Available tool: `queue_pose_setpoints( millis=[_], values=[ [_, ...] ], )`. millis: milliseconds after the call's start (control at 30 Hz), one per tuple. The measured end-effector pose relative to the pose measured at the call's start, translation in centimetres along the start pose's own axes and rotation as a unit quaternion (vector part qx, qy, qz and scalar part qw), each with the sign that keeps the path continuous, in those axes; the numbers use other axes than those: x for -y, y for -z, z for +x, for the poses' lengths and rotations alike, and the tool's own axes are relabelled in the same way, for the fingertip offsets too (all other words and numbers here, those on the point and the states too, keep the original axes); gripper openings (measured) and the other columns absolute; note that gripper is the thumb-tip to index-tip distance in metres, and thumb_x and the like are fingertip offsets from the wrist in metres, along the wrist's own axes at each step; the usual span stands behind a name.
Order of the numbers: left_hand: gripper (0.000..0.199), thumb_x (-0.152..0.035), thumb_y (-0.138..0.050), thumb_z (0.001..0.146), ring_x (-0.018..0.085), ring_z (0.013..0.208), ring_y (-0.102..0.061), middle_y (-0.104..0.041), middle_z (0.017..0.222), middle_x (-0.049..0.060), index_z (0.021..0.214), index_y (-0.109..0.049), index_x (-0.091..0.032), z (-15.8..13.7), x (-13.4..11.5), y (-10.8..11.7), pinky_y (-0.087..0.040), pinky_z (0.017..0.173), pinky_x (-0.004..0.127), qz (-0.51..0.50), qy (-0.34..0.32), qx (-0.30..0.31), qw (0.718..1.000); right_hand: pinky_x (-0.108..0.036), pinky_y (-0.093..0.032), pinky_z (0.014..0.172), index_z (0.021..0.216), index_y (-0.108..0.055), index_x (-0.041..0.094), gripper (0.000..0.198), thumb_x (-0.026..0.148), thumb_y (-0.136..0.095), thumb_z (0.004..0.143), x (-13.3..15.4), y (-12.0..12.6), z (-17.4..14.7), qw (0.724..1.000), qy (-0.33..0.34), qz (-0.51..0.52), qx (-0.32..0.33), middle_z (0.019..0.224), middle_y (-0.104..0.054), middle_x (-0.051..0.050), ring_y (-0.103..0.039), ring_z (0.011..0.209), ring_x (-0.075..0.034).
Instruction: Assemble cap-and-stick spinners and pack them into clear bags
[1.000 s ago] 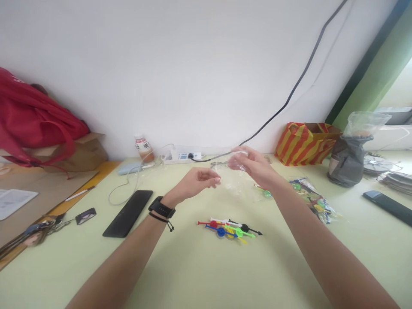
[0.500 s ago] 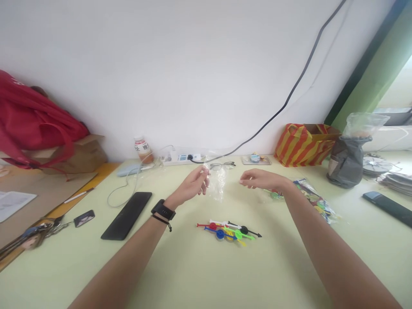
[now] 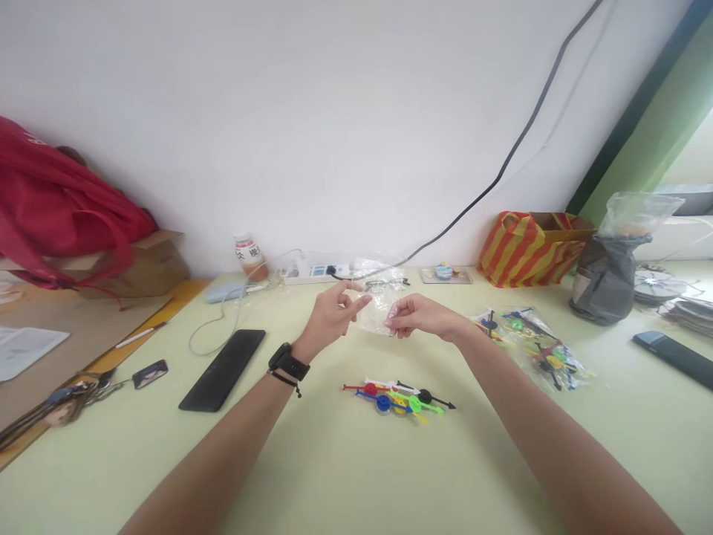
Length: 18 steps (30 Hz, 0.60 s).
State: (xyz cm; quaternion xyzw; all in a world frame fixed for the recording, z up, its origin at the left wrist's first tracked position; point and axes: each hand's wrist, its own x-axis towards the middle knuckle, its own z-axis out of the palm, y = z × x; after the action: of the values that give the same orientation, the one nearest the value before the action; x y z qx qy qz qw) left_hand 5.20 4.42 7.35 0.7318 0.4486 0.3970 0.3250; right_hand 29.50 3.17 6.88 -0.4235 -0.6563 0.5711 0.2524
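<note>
A small clear plastic bag hangs above the table in front of me. My right hand pinches its lower right part between thumb and fingers. At the bag's left edge is my left hand, with index finger and thumb stretched out and apart; whether they touch the film is hard to see. Below both hands, a loose cluster of plastic arrow spinners in red, white, black, blue, green and yellow lies on the table.
Filled clear packets of spinners lie right of my right forearm. A black phone-like slab rests on the left. Behind the bag are a power strip and glasses. A striped bag stands at the back right.
My right hand has moved left and taken hold of the plastic bag. My left hand's fingers have spread from their pinch on it, and the bag now hangs flatter.
</note>
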Motion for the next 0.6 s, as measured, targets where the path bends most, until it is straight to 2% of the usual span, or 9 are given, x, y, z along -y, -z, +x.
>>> queue_pose_setpoints(
  millis=[67, 133, 167, 233, 300, 400, 500, 567, 600],
  values=[
    [0.046, -0.063, -0.069, 0.086, 0.011, 0.038, -0.051, -0.061, 0.057, -0.004, 0.108, -0.067, -0.022, 0.0, 0.0, 0.3, -0.035, 0.034, 0.02, 0.01, -0.006, 0.021, 1.0, -0.029, -0.056, 0.067, 0.082, -0.07, 0.018, 0.046, 0.058, -0.089, 0.068, 0.3, 0.2, -0.2, 0.999, -0.004, -0.03, -0.039, 0.078, -0.077, -0.006, -0.068, 0.068, -0.017],
    [0.041, -0.06, -0.066, 0.089, 0.013, 0.048, -0.058, -0.062, 0.058, -0.002, 0.099, -0.07, -0.02, 0.0, -0.2, 0.8, -0.041, 0.041, 0.021, 0.021, -0.024, 0.053, 0.998, -0.029, -0.053, 0.062, 0.084, -0.066, 0.02, 0.047, 0.059, -0.087, 0.07, 0.8, 0.4, -0.4, 0.983, 0.02, -0.068, -0.171, 0.076, -0.075, -0.005, -0.066, 0.066, -0.017],
    [0.039, -0.058, -0.066, 0.091, 0.014, 0.054, -0.061, -0.064, 0.061, -0.001, 0.093, -0.071, -0.02, 0.0, -0.4, 1.1, -0.045, 0.046, 0.021, 0.03, -0.038, 0.068, 0.997, -0.029, -0.052, 0.06, 0.084, -0.063, 0.021, 0.047, 0.06, -0.084, 0.073, 1.2, 0.5, -0.5, 0.96, 0.052, -0.088, -0.261, 0.074, -0.072, -0.004, -0.064, 0.064, -0.017],
    [0.037, -0.054, -0.066, 0.092, 0.016, 0.067, -0.067, -0.069, 0.071, 0.002, 0.085, -0.072, -0.018, 0.1, -0.8, 1.6, -0.052, 0.06, 0.024, 0.038, -0.062, 0.09, 0.993, -0.029, -0.048, 0.057, 0.081, -0.058, 0.022, 0.044, 0.061, -0.077, 0.08, 2.1, 0.4, -0.7, 0.888, 0.14, -0.122, -0.421, 0.07, -0.066, -0.002, -0.06, 0.062, -0.017],
    [0.035, -0.052, -0.066, 0.092, 0.019, 0.081, -0.07, -0.075, 0.085, 0.006, 0.09, -0.073, -0.018, 0.2, -1.3, 1.9, -0.057, 0.072, 0.028, 0.01, -0.064, 0.124, 0.99, -0.029, -0.046, 0.055, 0.083, -0.056, 0.024, 0.039, 0.059, -0.071, 0.086, 3.0, 0.0, -1.1, 0.825, 0.223, -0.139, -0.5, 0.069, -0.062, 0.0, -0.056, 0.06, -0.016],
    [0.036, -0.051, -0.067, 0.092, 0.022, 0.089, -0.073, -0.077, 0.097, 0.01, 0.102, -0.073, -0.017, 0.2, -2.2, 2.1, -0.06, 0.082, 0.034, -0.065, -0.026, 0.178, 0.982, -0.029, -0.045, 0.054, 0.088, -0.056, 0.026, 0.03, 0.054, -0.065, 0.092, 4.4, -1.1, -2.0, 0.791, 0.293, -0.174, -0.509, 0.07, -0.062, 0.0, -0.056, 0.058, -0.016],
    [0.034, -0.048, -0.071, 0.09, 0.022, 0.085, -0.075, -0.079, 0.095, 0.011, 0.102, -0.073, -0.016, 0.0, -3.0, 2.2, -0.061, 0.08, 0.035, -0.099, -0.007, 0.186, 0.978, -0.031, -0.046, 0.058, 0.083, -0.057, 0.026, 0.027, 0.049, -0.06, 0.097, 5.4, -2.4, -2.9, 0.763, 0.326, -0.239, -0.505, 0.069, -0.063, -0.001, -0.057, 0.059, -0.017],
    [0.031, -0.045, -0.072, 0.089, 0.022, 0.083, -0.075, -0.079, 0.09, 0.01, 0.099, -0.073, -0.016, -0.1, -3.4, 2.3, -0.06, 0.077, 0.034, -0.1, -0.011, 0.183, 0.978, -0.031, -0.048, 0.06, 0.08, -0.058, 0.026, 0.027, 0.046, -0.058, 0.099, 5.8, -2.9, -3.3, 0.753, 0.342, -0.271, -0.493, 0.068, -0.064, -0.001, -0.057, 0.059, -0.017],
    [0.029, -0.044, -0.073, 0.089, 0.022, 0.082, -0.075, -0.079, 0.089, 0.01, 0.098, -0.073, -0.016, -0.2, -3.6, 2.4, -0.06, 0.076, 0.034, -0.097, -0.014, 0.182, 0.978, -0.032, -0.049, 0.062, 0.08, -0.059, 0.025, 0.027, 0.044, -0.058, 0.099, 6.0, -3.0, -3.5, 0.757, 0.346, -0.282, -0.476, 0.07, -0.065, -0.001, -0.058, 0.06, -0.017]
  ],
)
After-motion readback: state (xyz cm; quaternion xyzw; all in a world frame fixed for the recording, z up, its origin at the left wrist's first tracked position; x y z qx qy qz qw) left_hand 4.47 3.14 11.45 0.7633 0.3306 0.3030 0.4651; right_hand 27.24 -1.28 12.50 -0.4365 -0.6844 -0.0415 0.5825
